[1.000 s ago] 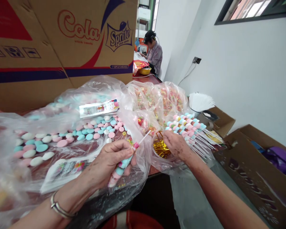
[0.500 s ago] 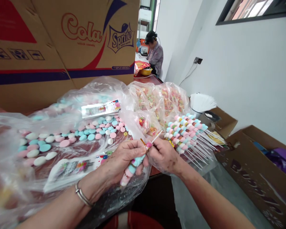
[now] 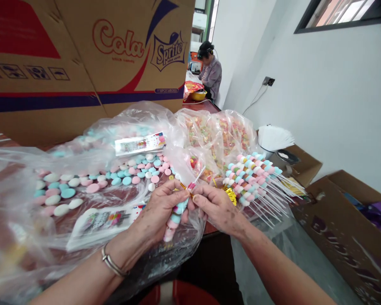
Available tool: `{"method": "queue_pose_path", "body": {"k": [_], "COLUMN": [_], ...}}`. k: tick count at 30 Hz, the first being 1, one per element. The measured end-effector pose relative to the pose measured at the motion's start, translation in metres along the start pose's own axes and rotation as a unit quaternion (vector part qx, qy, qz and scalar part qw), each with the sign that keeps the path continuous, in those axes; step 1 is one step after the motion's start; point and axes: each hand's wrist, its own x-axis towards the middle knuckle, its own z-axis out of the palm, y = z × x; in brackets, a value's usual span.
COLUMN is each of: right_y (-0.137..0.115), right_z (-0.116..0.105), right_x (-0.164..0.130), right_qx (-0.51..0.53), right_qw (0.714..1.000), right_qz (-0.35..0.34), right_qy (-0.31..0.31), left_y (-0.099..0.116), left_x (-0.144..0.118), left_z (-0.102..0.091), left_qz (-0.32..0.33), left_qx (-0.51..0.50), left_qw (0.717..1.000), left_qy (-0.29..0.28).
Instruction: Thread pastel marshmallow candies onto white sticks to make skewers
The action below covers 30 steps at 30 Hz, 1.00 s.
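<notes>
Since a second ago our right hand point(image 3: 217, 207) has left the gold ties point(image 3: 231, 195) and now pinches, apparently a tie, at the candy skewer point(image 3: 178, 208), which our left hand point(image 3: 160, 209) grips, stick pointing up-right.

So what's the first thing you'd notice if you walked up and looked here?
Probably the two hands in the middle: the left hand grips a wrapped candy stick while the right hand pinches a gold twist tie at its neck. Just right lies a pile of finished candy sticks, and pastel candies fill the clear bag on the left.
</notes>
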Motion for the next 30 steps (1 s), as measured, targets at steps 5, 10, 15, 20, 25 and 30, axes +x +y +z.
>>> {"method": "queue_pose_path", "body": {"k": [5,10,15,20,25,30], "right_y": [-0.002,0.003,-0.006,-0.015,-0.023,-0.017], "right_z": [0.007,0.011,-0.002,-0.014,-0.010,0.012], "right_x": [-0.003,-0.004,-0.002,0.003,-0.005,-0.012], "right_qx": [-0.123,-0.418,-0.550,-0.526,-0.515,-0.601], "right_qw": [0.988,0.866,0.725,0.712,0.717,0.703], "right_qz": [-0.056,-0.233,-0.412,-0.446,-0.444,-0.381], "right_qy": [0.074,0.144,0.042,-0.130,-0.153,-0.014], "left_y": [0.001,0.002,0.012,0.027,0.031,0.029], "left_x": [-0.002,-0.001,0.008,0.010,0.003,-0.002], "left_z": [0.003,0.003,-0.010,-0.017,-0.018,-0.009], "left_qz": [-0.024,-0.039,-0.054,-0.129,-0.176,-0.044], "left_qx": [0.006,0.052,0.142,0.268,0.260,0.459], "left_qw": [1.000,0.998,0.987,0.933,0.924,0.877], "left_qy": [-0.017,0.027,-0.044,-0.203,-0.218,-0.134]}}
